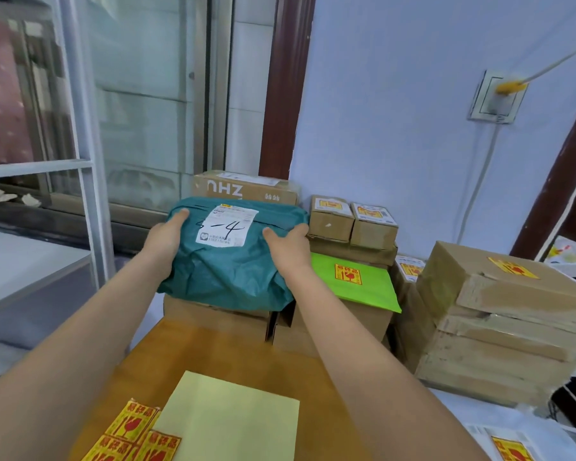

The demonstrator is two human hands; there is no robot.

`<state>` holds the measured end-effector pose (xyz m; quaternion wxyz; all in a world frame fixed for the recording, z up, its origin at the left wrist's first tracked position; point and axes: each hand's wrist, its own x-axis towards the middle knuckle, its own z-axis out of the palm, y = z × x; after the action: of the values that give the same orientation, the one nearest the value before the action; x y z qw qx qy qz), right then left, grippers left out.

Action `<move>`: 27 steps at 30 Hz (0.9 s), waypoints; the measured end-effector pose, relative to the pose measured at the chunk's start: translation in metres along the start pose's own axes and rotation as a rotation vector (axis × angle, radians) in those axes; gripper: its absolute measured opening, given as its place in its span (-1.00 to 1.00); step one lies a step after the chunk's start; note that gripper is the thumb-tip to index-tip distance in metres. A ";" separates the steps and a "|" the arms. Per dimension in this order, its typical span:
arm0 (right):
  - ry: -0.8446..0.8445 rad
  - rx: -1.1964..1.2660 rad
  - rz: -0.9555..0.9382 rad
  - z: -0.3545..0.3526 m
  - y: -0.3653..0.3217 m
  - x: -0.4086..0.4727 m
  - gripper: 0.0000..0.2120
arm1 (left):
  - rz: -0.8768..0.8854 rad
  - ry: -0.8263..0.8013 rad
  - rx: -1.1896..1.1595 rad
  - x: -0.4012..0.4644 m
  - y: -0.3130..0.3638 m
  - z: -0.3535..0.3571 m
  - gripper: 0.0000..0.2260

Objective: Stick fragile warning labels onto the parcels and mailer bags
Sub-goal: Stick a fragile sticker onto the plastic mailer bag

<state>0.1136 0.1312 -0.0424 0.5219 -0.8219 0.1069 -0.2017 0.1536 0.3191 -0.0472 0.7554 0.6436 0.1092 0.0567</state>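
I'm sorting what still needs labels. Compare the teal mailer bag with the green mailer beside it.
The teal mailer bag is puffy and wrinkled; the green mailer lies flat and smooth. The teal one carries a white shipping label but no visible fragile sticker; the green one shows a yellow-and-red fragile sticker. The left hand and right hand hold the teal bag; nothing touches the green one. Both sit atop cardboard boxes.

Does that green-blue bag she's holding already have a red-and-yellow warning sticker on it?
None visible: the teal mailer bag shows only a white shipping label on its upper face.
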 end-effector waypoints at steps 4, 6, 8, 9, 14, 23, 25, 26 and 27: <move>-0.011 0.067 0.002 0.001 -0.004 -0.005 -0.40 | 0.022 0.014 -0.007 -0.001 -0.001 0.006 -0.51; 0.003 0.086 -0.015 0.001 -0.006 -0.009 -0.40 | 0.030 0.012 -0.023 -0.003 -0.002 0.005 -0.54; 0.007 0.099 -0.035 -0.001 -0.010 -0.014 -0.40 | 0.039 0.009 -0.045 -0.010 0.000 0.002 -0.56; 0.010 0.114 -0.047 -0.002 -0.012 -0.015 -0.41 | 0.049 0.002 -0.057 -0.013 0.003 -0.001 -0.56; 0.019 0.171 -0.117 -0.013 -0.027 -0.030 -0.48 | 0.124 0.046 -0.117 -0.032 0.012 -0.012 -0.56; 0.090 0.267 -0.191 -0.065 -0.028 -0.091 -0.75 | 0.352 0.156 -0.176 -0.102 0.012 -0.007 -0.82; 0.114 0.288 -0.177 -0.077 -0.025 -0.103 -0.78 | 0.375 0.121 -0.178 -0.119 0.007 -0.003 -0.85; 0.128 0.285 -0.170 -0.083 -0.022 -0.109 -0.78 | 0.392 0.113 -0.170 -0.127 0.004 0.000 -0.85; 0.144 0.276 -0.165 -0.090 -0.020 -0.117 -0.78 | 0.415 0.114 -0.167 -0.134 0.001 0.002 -0.84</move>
<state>-0.0315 0.1122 -0.0161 0.6025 -0.7319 0.0472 -0.3149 0.0241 0.2868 -0.0338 0.7708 0.5833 0.0119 0.2560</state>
